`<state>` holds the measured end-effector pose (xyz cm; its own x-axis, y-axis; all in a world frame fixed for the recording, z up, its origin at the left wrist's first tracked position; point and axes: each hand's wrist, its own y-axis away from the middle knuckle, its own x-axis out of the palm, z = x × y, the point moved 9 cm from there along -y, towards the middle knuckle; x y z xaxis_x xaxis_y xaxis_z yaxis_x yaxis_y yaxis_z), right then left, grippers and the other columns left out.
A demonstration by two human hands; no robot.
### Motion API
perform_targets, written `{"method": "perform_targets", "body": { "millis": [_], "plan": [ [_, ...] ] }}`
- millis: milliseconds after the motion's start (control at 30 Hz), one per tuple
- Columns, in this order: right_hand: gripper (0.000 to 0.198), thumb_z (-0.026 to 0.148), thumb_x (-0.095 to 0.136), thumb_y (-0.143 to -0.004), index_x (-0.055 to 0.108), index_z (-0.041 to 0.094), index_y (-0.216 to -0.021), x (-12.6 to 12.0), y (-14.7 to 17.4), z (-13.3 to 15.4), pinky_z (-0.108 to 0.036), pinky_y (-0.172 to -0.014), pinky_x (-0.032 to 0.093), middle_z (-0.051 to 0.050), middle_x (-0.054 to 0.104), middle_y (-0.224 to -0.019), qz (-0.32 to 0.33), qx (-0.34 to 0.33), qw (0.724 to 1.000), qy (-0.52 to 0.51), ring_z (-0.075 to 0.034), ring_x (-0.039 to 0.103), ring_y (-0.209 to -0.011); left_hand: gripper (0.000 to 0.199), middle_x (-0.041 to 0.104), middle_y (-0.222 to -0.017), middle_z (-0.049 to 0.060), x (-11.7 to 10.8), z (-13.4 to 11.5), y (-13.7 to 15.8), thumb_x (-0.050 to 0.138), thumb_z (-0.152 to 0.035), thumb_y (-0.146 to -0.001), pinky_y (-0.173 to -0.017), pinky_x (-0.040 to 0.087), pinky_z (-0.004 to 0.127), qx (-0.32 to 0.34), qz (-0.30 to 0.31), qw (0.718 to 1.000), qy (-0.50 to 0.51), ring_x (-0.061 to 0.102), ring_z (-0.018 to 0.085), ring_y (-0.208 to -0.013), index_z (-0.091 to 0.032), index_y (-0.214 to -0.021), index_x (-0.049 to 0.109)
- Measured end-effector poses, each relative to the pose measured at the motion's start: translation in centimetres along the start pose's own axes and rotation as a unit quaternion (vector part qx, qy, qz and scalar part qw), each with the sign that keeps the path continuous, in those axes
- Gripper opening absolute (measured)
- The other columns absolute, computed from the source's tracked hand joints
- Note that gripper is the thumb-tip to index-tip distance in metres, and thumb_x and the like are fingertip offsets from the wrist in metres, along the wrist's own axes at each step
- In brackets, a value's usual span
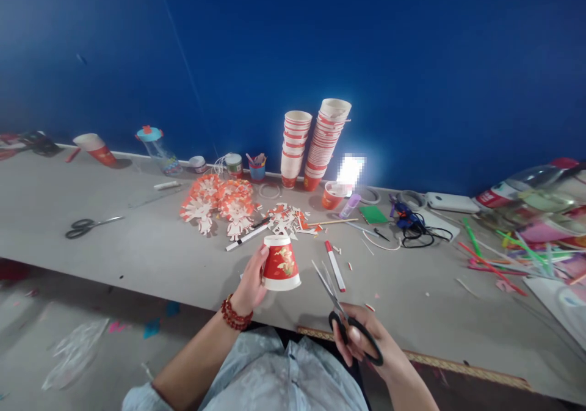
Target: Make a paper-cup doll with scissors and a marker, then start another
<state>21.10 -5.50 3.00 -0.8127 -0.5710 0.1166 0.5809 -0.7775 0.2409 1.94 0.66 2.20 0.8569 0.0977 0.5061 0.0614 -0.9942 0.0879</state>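
Note:
My left hand (251,281) is closed around the side of a red and white paper cup (281,264), its wide rim facing down toward me. In my right hand (364,331) is a pair of scissors (337,304) with black handles; my thumb and fingers are in the loops. The blades are slightly apart and point up and left, a short way right of the cup and not touching it. A red-capped marker (336,267) lies just beyond the blades. Behind the cup is a pile of red and white paper scraps (286,220).
Two tall stacks of paper cups (326,145) stand against the blue wall. Cut paper figures (220,203) lie to the left, with a second pair of scissors (91,225) farther left. Colourful pipe cleaners (499,258) and plastic bottles (517,185) crowd the right side.

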Motion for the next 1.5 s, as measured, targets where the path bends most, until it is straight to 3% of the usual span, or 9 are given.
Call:
{"method": "perform_targets", "body": {
  "millis": [133,267,467,800,1133,1333,1500],
  "plan": [
    [0.057,0.074,0.061,-0.072,0.053,0.018,-0.072,1.0,-0.3,-0.1,-0.024,-0.046,0.029,0.0,0.053,-0.053,-0.011,-0.032,0.999,0.034,-0.01,0.042,-0.044,0.049,0.067,-0.121,0.011,0.2,0.0,-0.3,0.061,-0.05,-0.083,-0.097,0.05,0.049,-0.022,-0.019,0.996,0.085,0.058,0.032,-0.12,-0.023,-0.124,0.057],
    [0.062,0.079,0.059,-0.068,0.049,0.018,-0.07,3.0,-0.4,-1.3,-0.023,-0.047,0.029,0.001,0.049,-0.057,-0.025,-0.025,0.998,0.043,-0.011,0.042,-0.048,0.044,0.06,-0.133,0.009,-0.1,-0.6,-0.4,0.058,-0.05,-0.086,-0.099,0.049,0.045,0.013,-0.061,0.993,0.098,0.053,0.03,-0.126,-0.025,-0.122,0.058],
    [0.059,0.076,0.059,-0.071,0.045,0.018,-0.066,4.9,-1.5,-1.4,-0.024,-0.052,0.027,0.003,0.043,-0.059,-0.048,-0.037,0.993,0.103,-0.011,0.038,-0.054,0.053,0.059,-0.133,0.012,-0.1,-0.8,-0.3,0.056,-0.056,-0.085,-0.105,0.043,0.045,0.035,-0.091,0.988,0.119,0.05,0.029,-0.129,-0.02,-0.124,0.057],
    [0.053,0.067,0.067,-0.072,0.046,0.018,-0.071,5.2,-3.3,-0.8,-0.022,-0.049,0.031,0.003,0.046,-0.06,-0.03,-0.037,0.998,0.034,-0.011,0.046,-0.051,0.05,0.058,-0.136,0.009,0.0,0.5,0.7,0.05,-0.052,-0.089,-0.101,0.05,0.047,0.014,-0.104,0.992,0.067,0.048,0.031,-0.132,-0.028,-0.132,0.052],
    [0.054,0.068,0.068,-0.07,0.047,0.018,-0.068,5.4,-3.3,-0.9,-0.021,-0.045,0.031,0.003,0.049,-0.054,-0.036,-0.031,0.999,0.011,-0.01,0.045,-0.044,0.049,0.06,-0.134,0.008,-0.5,0.6,0.9,0.055,-0.049,-0.086,-0.101,0.05,0.044,0.011,-0.135,0.989,0.054,0.055,0.03,-0.124,-0.026,-0.13,0.054],
    [0.054,0.068,0.068,-0.07,0.047,0.018,-0.069,5.5,-3.1,-0.5,-0.021,-0.047,0.032,0.004,0.048,-0.056,-0.024,-0.029,0.999,0.013,-0.01,0.045,-0.047,0.051,0.06,-0.134,0.011,0.3,0.6,0.8,0.051,-0.05,-0.088,-0.099,0.051,0.047,-0.004,-0.097,0.994,0.051,0.056,0.032,-0.124,-0.025,-0.133,0.05],
    [0.054,0.068,0.069,-0.07,0.047,0.018,-0.068,5.4,-3.1,-0.4,-0.021,-0.046,0.031,0.004,0.049,-0.054,-0.024,-0.031,0.999,0.002,-0.01,0.045,-0.045,0.051,0.058,-0.136,0.011,0.2,0.6,0.8,0.048,-0.05,-0.09,-0.099,0.051,0.048,-0.002,-0.099,0.994,0.038,0.053,0.032,-0.128,-0.024,-0.134,0.049]
  ]
}}
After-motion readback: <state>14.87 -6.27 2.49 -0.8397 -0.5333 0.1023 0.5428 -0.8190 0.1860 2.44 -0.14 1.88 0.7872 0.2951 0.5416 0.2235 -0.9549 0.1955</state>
